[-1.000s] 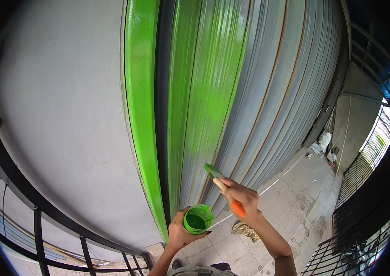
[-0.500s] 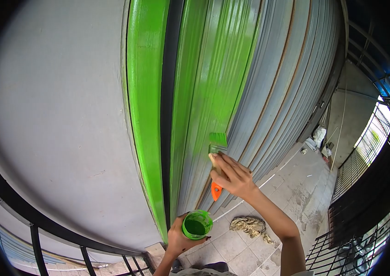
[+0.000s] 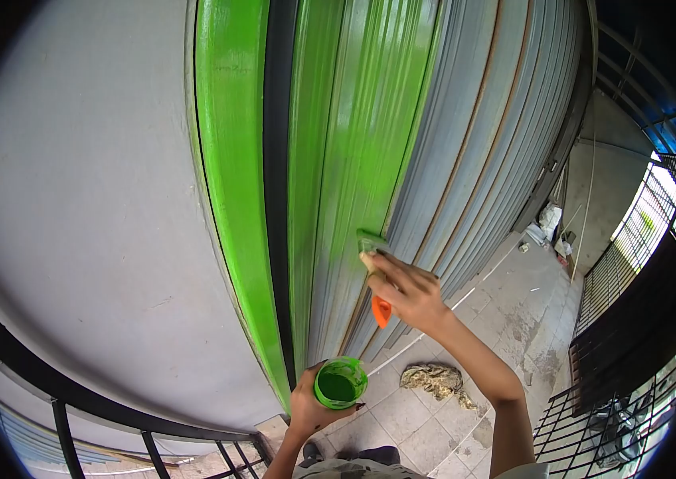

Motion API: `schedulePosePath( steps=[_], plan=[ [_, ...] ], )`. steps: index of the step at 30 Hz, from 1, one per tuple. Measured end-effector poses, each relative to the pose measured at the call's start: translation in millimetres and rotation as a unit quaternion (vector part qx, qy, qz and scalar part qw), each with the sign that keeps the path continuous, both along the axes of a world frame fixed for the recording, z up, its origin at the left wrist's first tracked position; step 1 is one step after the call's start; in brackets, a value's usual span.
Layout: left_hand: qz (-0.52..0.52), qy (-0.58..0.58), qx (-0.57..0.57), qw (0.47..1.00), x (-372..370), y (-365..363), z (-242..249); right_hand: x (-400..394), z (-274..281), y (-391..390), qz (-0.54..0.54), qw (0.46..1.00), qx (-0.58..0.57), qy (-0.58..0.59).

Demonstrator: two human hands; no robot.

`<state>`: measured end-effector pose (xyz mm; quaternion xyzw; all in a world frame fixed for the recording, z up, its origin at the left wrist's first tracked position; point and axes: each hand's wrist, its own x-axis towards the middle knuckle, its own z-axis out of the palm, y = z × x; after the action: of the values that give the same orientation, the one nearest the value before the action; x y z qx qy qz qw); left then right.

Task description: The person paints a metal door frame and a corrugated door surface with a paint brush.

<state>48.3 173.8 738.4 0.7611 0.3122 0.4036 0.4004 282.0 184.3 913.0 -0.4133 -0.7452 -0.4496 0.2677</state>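
My right hand (image 3: 410, 293) is closed round a paintbrush (image 3: 382, 311) with an orange handle end. Its green bristles press against the ribbed metal shutter door (image 3: 450, 160), at the lower part of a green-painted panel (image 3: 370, 120). Below that panel's wet paint the metal is still grey. My left hand (image 3: 312, 407) grips a small round tub of green paint (image 3: 341, 383), open at the top, with paint smeared on its inner wall. The tub is held low, beneath the brush.
A white wall (image 3: 98, 199) stands to the left, next to a green frame strip (image 3: 230, 120). A crumpled cloth (image 3: 432, 380) lies on the tiled floor (image 3: 402, 419). Black railings (image 3: 63, 431) are at the lower left, with a black mesh gate (image 3: 633, 319) to the right.
The brush has moved slightly up and its bristles now look flattened against the panel. The view has shifted a little; the tub stays in my left hand.
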Motion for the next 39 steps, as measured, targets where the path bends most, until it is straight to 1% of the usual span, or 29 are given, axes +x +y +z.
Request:
schedulePosePath(
  steps=[1,3,4,5,6,8,10,11,12,13,15,16,20,26,31,34,37,39],
  plan=[
    [0.004,-0.006,-0.001,1.000,-0.7,-1.4,0.8,-4.6,4.9,-9.5,0.023,0.998,-0.001,0.053],
    [0.009,-0.023,0.031,0.999,-1.9,-0.1,3.4,-13.9,16.1,-23.1,0.072,0.985,-0.001,0.154],
    [0.013,-0.033,0.049,0.998,-3.2,1.4,4.9,-24.9,16.1,-33.1,0.128,0.962,-0.037,0.240],
    [0.015,-0.034,0.060,0.998,-5.0,2.2,6.4,-32.8,13.2,-48.8,0.163,0.935,-0.098,0.300],
    [0.018,-0.036,0.072,0.997,-6.1,2.2,8.5,-39.1,9.0,-64.7,0.196,0.899,-0.159,0.357],
    [0.029,-0.049,0.102,0.993,-7.2,1.9,13.3,-53.2,-2.4,-87.5,0.271,0.813,-0.237,0.457],
    [0.040,-0.067,0.139,0.987,-8.2,1.6,18.3,-59.8,0.8,-109.2,0.245,0.810,-0.314,0.432],
    [0.041,-0.077,0.177,0.980,-8.9,2.7,20.5,-60.2,2.2,-118.7,0.230,0.806,-0.350,0.419],
    [0.042,-0.088,0.216,0.971,-9.4,5.3,23.5,-57.9,2.4,-125.1,0.196,0.826,-0.389,0.359],
    [0.041,-0.097,0.256,0.961,-10.0,7.6,27.0,-59.8,0.2,-128.6,0.199,0.828,-0.389,0.351],
    [0.029,-0.095,0.288,0.953,-13.0,8.2,37.7,-63.9,-4.1,-134.6,0.207,0.834,-0.386,0.334],
    [0.023,-0.096,0.306,0.947,-13.9,9.5,39.5,-64.3,-5.4,-138.8,0.196,0.826,-0.407,0.336],
    [0.005,-0.086,0.367,0.926,-15.6,13.0,52.0,-71.7,-3.9,-143.4,0.170,0.848,-0.391,0.315],
    [-0.006,-0.078,0.398,0.914,-15.9,9.2,60.4,-79.4,-2.4,-144.4,0.169,0.852,-0.384,0.314],
    [-0.006,-0.070,0.401,0.913,-17.9,5.7,62.3,-85.9,-7.9,-143.1,0.171,0.853,-0.384,0.310],
    [-0.009,-0.068,0.399,0.914,-18.4,3.3,63.6,-83.8,-5.4,-144.2,0.162,0.849,-0.415,0.285],
    [-0.010,-0.065,0.401,0.914,-19.0,1.8,65.0,-86.0,-6.8,-143.7,0.172,0.852,-0.396,0.296],
    [-0.014,-0.063,0.400,0.914,-19.2,0.5,64.9,-85.9,-6.4,-144.1,0.168,0.849,-0.421,0.273]
  ],
)
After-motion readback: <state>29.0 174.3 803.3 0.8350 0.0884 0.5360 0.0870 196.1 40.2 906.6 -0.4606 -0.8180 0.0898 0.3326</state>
